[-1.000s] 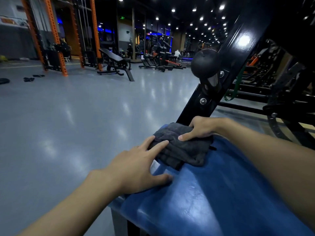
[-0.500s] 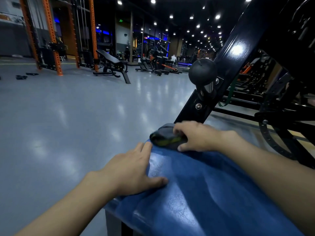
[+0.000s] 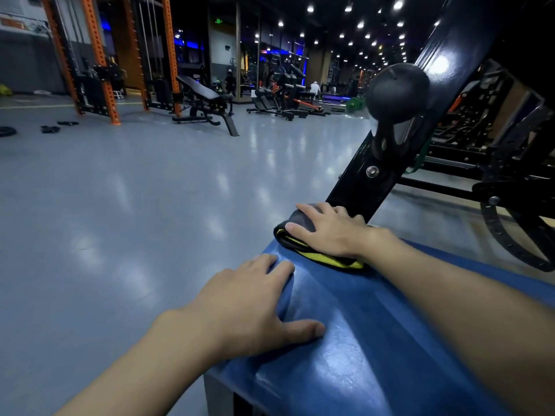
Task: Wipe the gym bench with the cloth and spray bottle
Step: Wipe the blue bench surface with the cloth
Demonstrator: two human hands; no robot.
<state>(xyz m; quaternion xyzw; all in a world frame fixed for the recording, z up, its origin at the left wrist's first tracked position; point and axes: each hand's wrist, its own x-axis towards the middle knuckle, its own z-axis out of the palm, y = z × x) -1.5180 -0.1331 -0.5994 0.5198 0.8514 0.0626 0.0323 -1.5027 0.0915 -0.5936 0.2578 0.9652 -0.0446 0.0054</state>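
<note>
Blue bench (image 3: 375, 340) bears one grey-yellow cloth (image 3: 322, 257) under flat right hand (image 3: 330, 232), left hand (image 3: 249, 301) flat alongside

The gym bench (image 3: 375, 340) has a blue padded top, glossy and faintly creased, with rounded edges; it runs away from the camera towards a black frame post. The cloth (image 3: 301, 218) lies at the bench's far end, right on its left edge and close against the foot of that post. It is dark grey with a yellow layer showing along its near side, bunched into a low folded wad, pressed flat under the right hand (image 3: 330, 232).
</note>
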